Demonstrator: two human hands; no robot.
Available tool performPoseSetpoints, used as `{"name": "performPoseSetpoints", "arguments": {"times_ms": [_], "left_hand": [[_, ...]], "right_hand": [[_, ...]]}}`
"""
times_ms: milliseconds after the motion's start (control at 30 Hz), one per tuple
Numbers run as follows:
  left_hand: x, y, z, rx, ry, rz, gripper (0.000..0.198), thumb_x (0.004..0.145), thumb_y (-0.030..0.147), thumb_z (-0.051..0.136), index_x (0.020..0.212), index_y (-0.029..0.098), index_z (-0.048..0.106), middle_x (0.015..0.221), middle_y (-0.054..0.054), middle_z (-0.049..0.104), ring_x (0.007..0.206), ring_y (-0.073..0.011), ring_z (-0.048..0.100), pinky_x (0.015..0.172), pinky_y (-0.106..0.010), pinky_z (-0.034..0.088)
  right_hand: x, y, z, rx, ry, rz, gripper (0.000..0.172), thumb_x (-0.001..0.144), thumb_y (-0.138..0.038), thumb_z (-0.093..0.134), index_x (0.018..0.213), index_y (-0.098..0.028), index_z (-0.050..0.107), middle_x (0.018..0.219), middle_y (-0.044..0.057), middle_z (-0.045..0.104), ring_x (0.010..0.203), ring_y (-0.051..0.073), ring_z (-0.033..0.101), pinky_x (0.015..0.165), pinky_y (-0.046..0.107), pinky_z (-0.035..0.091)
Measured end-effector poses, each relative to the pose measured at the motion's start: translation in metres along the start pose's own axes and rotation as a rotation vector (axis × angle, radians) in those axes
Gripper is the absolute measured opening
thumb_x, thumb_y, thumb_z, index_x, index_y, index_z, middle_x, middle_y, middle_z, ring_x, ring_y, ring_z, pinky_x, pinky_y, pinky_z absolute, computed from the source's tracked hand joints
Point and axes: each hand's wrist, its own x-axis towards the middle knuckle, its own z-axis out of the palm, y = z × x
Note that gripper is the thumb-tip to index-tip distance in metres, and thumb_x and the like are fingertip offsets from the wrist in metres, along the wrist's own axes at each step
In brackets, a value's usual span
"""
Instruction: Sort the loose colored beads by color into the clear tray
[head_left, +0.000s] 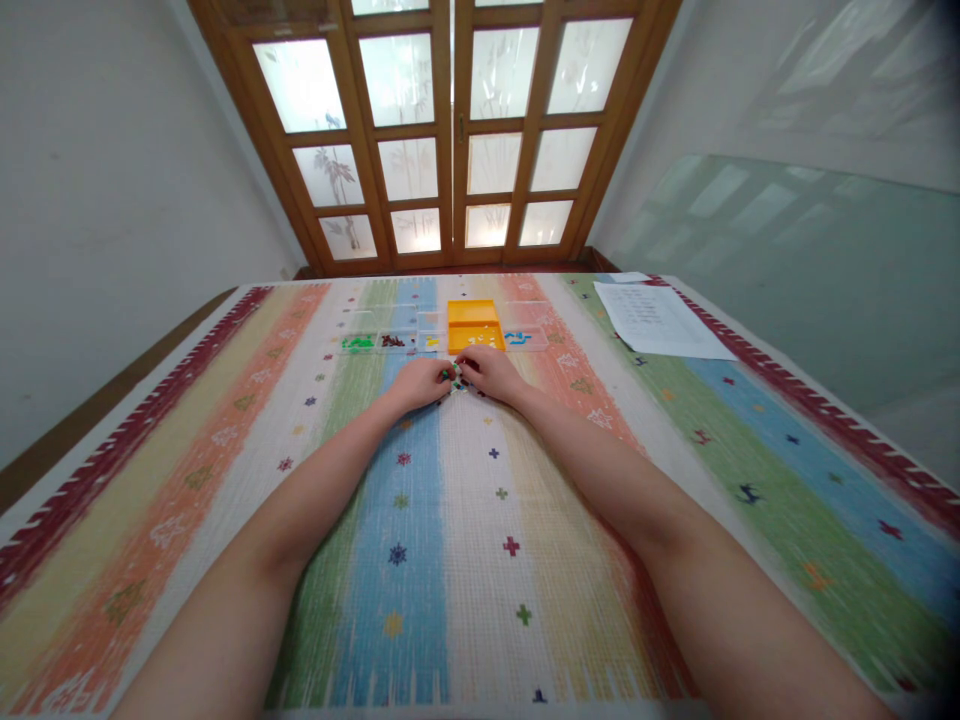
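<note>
Pieces (pixel 458 383) sit in narrowed fingers of left hand (pixel 424 383) and right hand (pixel 491 374); light pressure should suit; box (pixel 471 312) at twelve o'clock.

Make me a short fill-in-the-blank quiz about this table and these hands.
The leftmost pieces in the row are coloured ____.
The pieces just right of the orange box, at, are ____.
The paper sheet lies toward the ____ side of the striped cloth.
The hand farther from that paper sheet is the ____ one.
Missing words: green; blue; right; left.
</note>
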Motion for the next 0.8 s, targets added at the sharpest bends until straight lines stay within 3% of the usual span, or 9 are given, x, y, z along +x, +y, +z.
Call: {"name": "performPoseSetpoints", "arguments": {"times_ms": [433, 633, 800], "left_hand": [[-0.0024, 0.0012, -0.0003, 0.012, 0.007, -0.036, 0.018, 0.088, 0.029, 0.066, 0.099, 0.022, 0.078, 0.084, -0.009, 0.074, 0.078, -0.0263, 0.067, 0.071, -0.034, 0.043], [-0.0032, 0.0041, 0.0000, 0.030, 0.012, -0.035, 0.019, 0.090, 0.030, 0.064, 0.099, 0.021, 0.079, 0.088, -0.012, 0.076, 0.085, -0.0318, 0.069, 0.074, -0.037, 0.045], [-0.0030, 0.0078, -0.0008, 0.037, 0.002, -0.034, 0.017, 0.091, 0.027, 0.063, 0.097, 0.022, 0.078, 0.086, -0.010, 0.075, 0.085, -0.0280, 0.068, 0.073, -0.034, 0.044]], "right_hand": [[0.0001, 0.0037, 0.0032, 0.012, 0.006, -0.013, 0.014, 0.097, -0.022, 0.059, 0.097, -0.020, 0.073, 0.097, 0.007, 0.074, 0.093, 0.022, 0.064, 0.084, 0.032, 0.045], [-0.0002, 0.0038, 0.0032, 0.010, -0.004, -0.002, 0.013, 0.096, -0.021, 0.060, 0.098, -0.021, 0.073, 0.097, 0.007, 0.074, 0.093, 0.022, 0.065, 0.084, 0.031, 0.045], [-0.0003, 0.0049, 0.0037, 0.006, -0.001, -0.012, 0.013, 0.096, -0.021, 0.060, 0.098, -0.020, 0.073, 0.097, 0.007, 0.075, 0.093, 0.021, 0.065, 0.084, 0.030, 0.045]]}}
